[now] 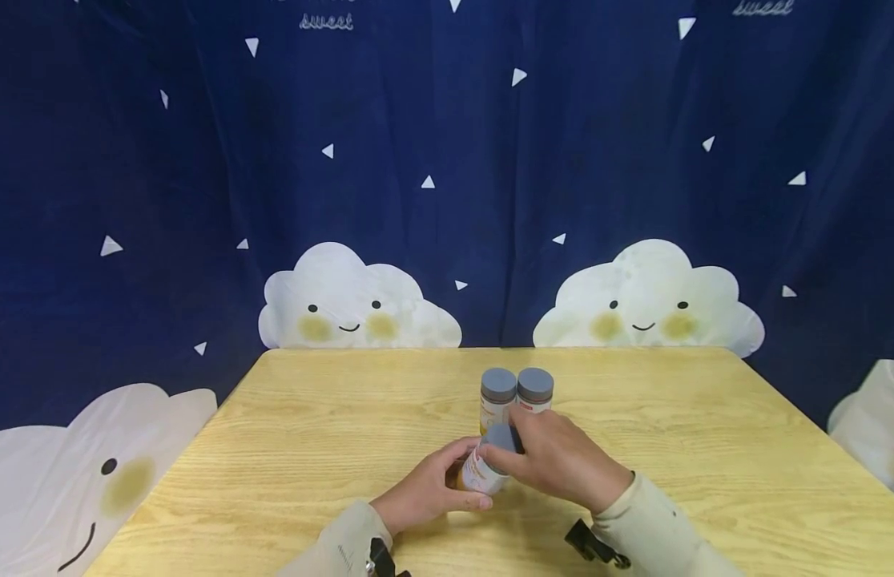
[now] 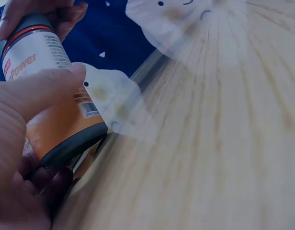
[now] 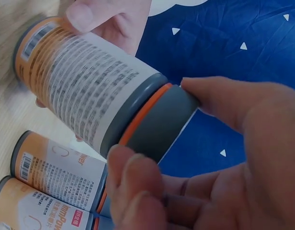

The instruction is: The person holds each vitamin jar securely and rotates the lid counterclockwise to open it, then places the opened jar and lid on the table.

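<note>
Nearest are two pale sleeves (image 1: 659, 529), a small black fitting (image 1: 589, 543) at the right cuff and another at the left; beyond them the left hand (image 1: 421, 490) curls round the lower body of a bottle (image 1: 479, 474), its thumb along one side and its fingers on the other, spread only as wide as the bottle; the right hand (image 1: 565, 463) pinches the grey lid (image 1: 501, 437) at the other end, thumb and fingers on opposite sides of it; the bottle leans between the two hands over the near part of the table, lid up towards the right hand, white above and orange below, a bright orange ring showing by the lid in the wrist views; whether its base touches the wood I cannot tell; just behind it stand two matching bottles (image 3: 61, 167), upright and side by side, also grey-lidded; the pale wooden table (image 1: 346, 409) spreads round them; behind its far edge hangs a dark blue curtain (image 1: 418, 96) with small white triangles and smiling white clouds (image 1: 346, 300).
</note>
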A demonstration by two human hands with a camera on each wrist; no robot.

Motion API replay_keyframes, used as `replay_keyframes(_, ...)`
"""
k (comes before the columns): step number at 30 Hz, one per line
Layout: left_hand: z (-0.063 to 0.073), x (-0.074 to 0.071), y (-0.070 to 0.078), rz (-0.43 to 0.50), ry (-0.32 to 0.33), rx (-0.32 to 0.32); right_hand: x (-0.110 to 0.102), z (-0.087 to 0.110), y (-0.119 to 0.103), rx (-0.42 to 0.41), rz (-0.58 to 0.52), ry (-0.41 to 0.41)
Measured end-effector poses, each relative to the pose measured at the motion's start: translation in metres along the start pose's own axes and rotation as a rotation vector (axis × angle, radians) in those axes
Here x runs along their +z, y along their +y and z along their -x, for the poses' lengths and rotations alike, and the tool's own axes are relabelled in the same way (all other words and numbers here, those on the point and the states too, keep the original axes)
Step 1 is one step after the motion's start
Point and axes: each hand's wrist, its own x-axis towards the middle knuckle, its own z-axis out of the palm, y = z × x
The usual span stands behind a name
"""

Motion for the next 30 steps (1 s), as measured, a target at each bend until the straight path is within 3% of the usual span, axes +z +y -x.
replay_keyframes(5,-0.001,0.001,0.0,-0.029,0.015,-0.006,-0.001,0.0,0.001,-0.002,0.005,-0.002)
replay_keyframes(14,-0.001,-0.001,0.003,-0.02,0.015,-0.03,-0.007,-0.001,0.007,-0.146,0.023,-0.079)
replay_keyframes(21,-0.002,-0.005,0.001,-0.001,-0.054,-0.014,-0.014,0.001,0.016,-0.331,-0.005,-0.199)
replay_keyframes(25,-0.002,-0.005,0.002,0.004,-0.068,-0.033,-0.017,0.001,0.017,-0.307,-0.022,-0.216)
replay_keyframes(30,-0.002,-0.004,0.004,0.023,-0.077,-0.043,-0.017,0.003,0.012,-0.169,0.044,-0.143)
